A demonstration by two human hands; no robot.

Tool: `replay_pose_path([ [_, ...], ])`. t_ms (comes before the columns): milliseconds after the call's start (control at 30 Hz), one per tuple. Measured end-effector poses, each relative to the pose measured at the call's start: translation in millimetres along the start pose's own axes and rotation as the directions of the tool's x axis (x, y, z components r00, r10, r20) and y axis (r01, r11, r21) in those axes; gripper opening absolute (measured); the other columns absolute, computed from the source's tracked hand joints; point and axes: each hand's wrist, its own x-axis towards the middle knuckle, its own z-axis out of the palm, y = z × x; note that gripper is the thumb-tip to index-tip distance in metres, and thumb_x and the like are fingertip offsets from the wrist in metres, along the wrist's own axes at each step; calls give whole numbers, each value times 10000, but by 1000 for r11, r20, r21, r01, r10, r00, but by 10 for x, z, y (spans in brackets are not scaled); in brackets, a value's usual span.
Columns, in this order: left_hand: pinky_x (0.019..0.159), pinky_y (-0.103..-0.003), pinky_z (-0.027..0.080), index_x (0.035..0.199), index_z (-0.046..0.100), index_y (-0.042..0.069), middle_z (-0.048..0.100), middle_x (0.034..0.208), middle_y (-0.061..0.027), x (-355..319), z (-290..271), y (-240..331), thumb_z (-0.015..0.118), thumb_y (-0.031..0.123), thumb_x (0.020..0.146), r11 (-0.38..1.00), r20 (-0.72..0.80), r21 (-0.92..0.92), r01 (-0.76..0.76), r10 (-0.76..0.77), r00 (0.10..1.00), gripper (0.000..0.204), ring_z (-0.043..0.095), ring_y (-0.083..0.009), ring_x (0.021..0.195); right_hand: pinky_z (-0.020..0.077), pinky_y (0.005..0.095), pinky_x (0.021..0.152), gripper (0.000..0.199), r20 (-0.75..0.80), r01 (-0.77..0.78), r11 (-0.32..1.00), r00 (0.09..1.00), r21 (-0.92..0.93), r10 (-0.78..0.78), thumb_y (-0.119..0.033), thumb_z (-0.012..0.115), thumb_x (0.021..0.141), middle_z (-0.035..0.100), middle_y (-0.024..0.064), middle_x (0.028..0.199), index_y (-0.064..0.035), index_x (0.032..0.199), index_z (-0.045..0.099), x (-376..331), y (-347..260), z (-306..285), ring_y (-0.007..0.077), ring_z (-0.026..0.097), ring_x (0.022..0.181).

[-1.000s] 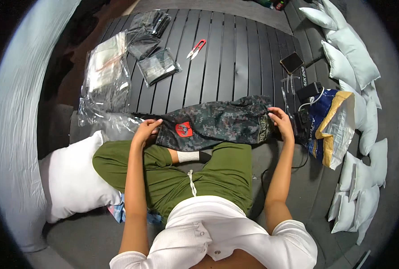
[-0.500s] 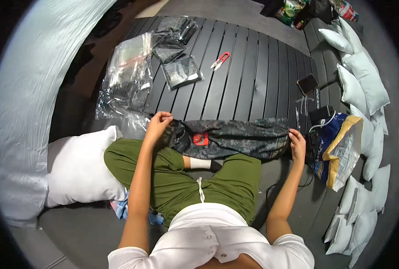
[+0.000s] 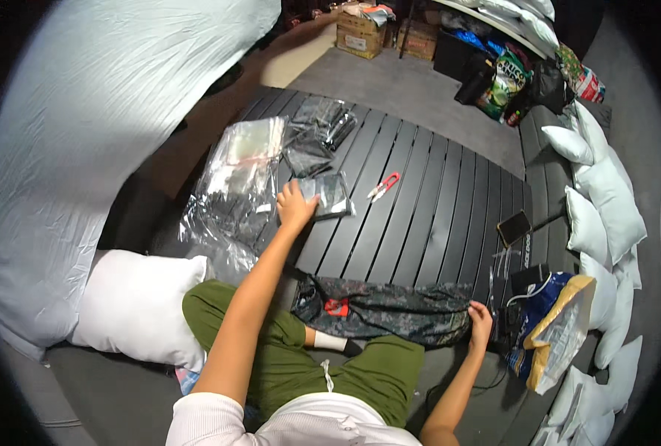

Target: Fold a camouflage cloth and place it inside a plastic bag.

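**Along the near edge of the slatted table (image 3: 434, 223), camouflage cloth (image 3: 390, 316) lies stretched beneath the right hand (image 3: 480, 325)**

On the table's left half, seen in the head view, the left hand (image 3: 297, 207) reaches over a flat dark packet (image 3: 332, 195) in clear wrap. Its fingers are slightly parted and its thumb lies over the packet; whether it grips or merely touches cannot be told. At the right end of the table's near edge, the right hand has its fingers bent and close together at the end of the camouflage cloth; a pinch cannot be made out. How much of the cloth rests on the table itself is unclear. A red patch (image 3: 336, 307) shows toward its left end.

Farther up the table's left side sit more dark packets (image 3: 319, 123), and along its left edge spreads a heap of clear plastic bags (image 3: 245, 152). Near the table's middle lie red-handled snips (image 3: 389, 182). By its right edge are a phone-like slab (image 3: 514, 228) and, lower, a black box (image 3: 529, 278) with a pale cable. Right of the table's near corner stands a blue and yellow bag (image 3: 577, 297), its mouth open. White cushions (image 3: 613, 212) line the seat right of the table; cardboard boxes (image 3: 360, 41) stand beyond its far edge.
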Motion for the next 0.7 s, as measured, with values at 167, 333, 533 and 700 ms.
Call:
replay_pose_path([
  [167,1018,-446,257,1338,278,24,307,1362,-199,514,88,207,646,457,709,993,-12,55,-107,108,994,848,305,-351,1241,385,192,713,207,5,-55,993,998,101,55,-27,637,745,554,-19,818,-14,948,597,34,-62,104,73,501,751],
  [333,1046,-439,217,1367,243,54,284,1386,-192,804,356,342,675,395,685,979,-16,201,-45,49,999,876,268,-366,1274,388,185,683,208,-11,-69,987,997,148,71,-11,654,733,545,-29,775,-13,932,592,61,41,53,62,496,712],
  [533,852,-387,407,1091,574,78,600,1051,-135,882,203,271,498,240,829,985,-196,-172,-6,-28,980,317,553,-276,996,350,166,638,204,-20,-108,980,993,164,113,12,647,733,499,-53,733,-13,925,584,-2,-92,128,37,447,661],
  [700,796,-310,426,1093,532,-2,596,987,-115,908,-142,123,433,252,918,567,-274,-811,-145,-148,950,325,561,-218,867,337,161,647,212,-18,-116,978,992,172,121,20,644,735,474,-61,732,-18,935,583,61,-40,93,33,432,677],
])
